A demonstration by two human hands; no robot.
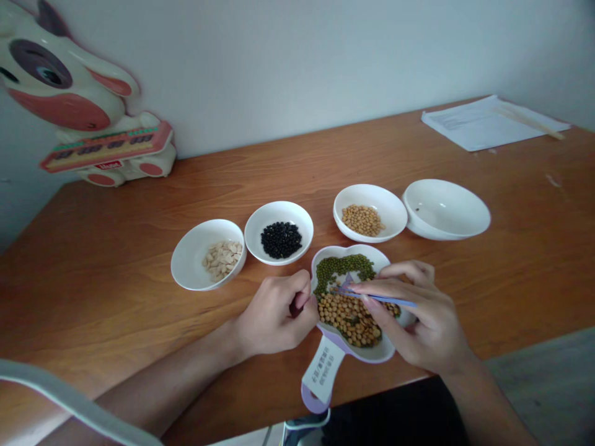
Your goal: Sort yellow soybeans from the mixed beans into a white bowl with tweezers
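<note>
A flower-shaped dish (320, 263), white inside with a purple outside and handle, sits near the table's front edge. Green mung beans (346, 265) lie along its far side, and yellow soybeans (351, 319) fill the near side. My left hand (279, 313) is closed, thumb and curled fingers at the dish's left rim. Between the thumb and fingers of my right hand (418, 313) are purple tweezers (393, 301), tips down among the beans. Whether the tips pinch a bean is too small to tell. A printed label (324, 370) covers part of the handle.
Behind the dish stand white bowls: one with pale flat seeds (222, 260), one with black beans (281, 240), one with soybeans (362, 220), and another bowl (446, 210) holding a dark speck. A cow-shaped toy (106, 142) and papers (483, 124) are farther back.
</note>
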